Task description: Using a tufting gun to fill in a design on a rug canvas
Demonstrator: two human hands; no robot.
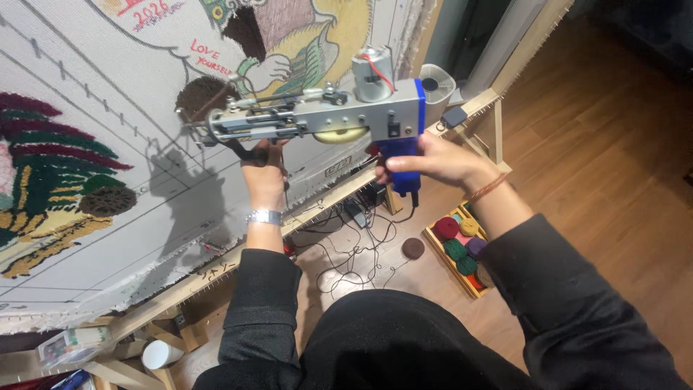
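A tufting gun [317,119] with a grey metal body, a silver motor on top and a blue grip is held sideways against a white cloth [108,217] stretched on a wooden frame [216,267]. My right hand [433,160] is closed around the blue grip. My left hand [264,173], with a metal watch at the wrist, grips the black front handle under the gun's body. The gun's needle end touches the cloth beside a brown tufted patch [202,94]. Coloured tufted areas in dark red, green and yellow fill the cloth's left side.
A wooden tray [462,249] with several balls of coloured yarn lies on the wood floor at right, a brown yarn ball [413,248] beside it. Tangled cables [346,245] run under the frame. A clear plastic box [68,345] and a white cup [160,354] sit at lower left.
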